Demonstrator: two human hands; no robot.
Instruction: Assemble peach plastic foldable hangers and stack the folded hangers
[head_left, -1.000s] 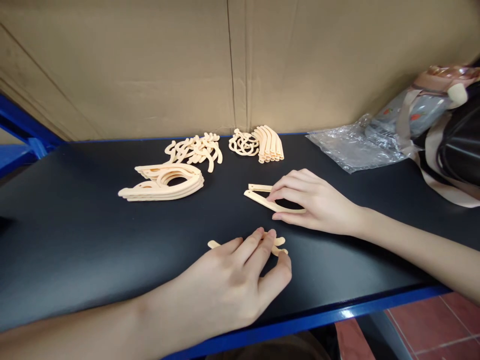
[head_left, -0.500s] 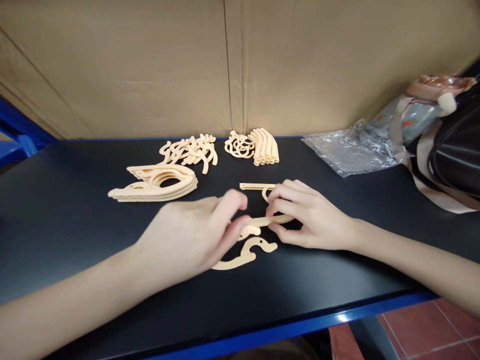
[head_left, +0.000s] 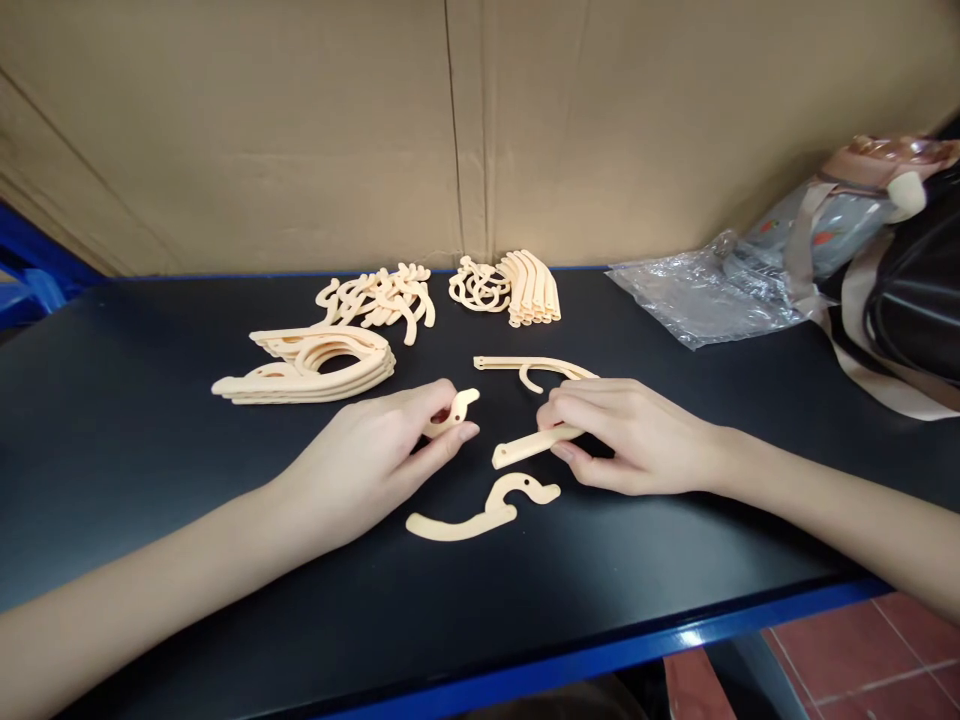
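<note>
My left hand (head_left: pixel 390 430) is closed around a cream plastic hanger hook piece (head_left: pixel 459 408), whose curved end with a small hole sticks out past the thumb. To its right, my right hand (head_left: pixel 626 435) pinches a cream hanger arm (head_left: pixel 529 448); the holed flat end points left and the far end is hidden in the palm. The two parts are apart. Below them on the black table lies another hook piece (head_left: pixel 469 525) with an S-shaped curve. Behind my right hand rests a further hanger arm (head_left: pixel 525 362) with a small curved part (head_left: pixel 531 380) beside it.
A stack of folded cream hangers (head_left: pixel 315 370) stands left of centre. Behind it are a heap of hook pieces (head_left: pixel 382 300), a pile of curved rings (head_left: pixel 478 287) and stacked arms (head_left: pixel 534 288). A clear plastic bag (head_left: pixel 690 295), bottle (head_left: pixel 821 225) and black bag (head_left: pixel 911 310) sit right.
My left hand has drawn back left from my right hand and now shows a hook piece in its grip. The arm in my right hand has its holed end uncovered.
</note>
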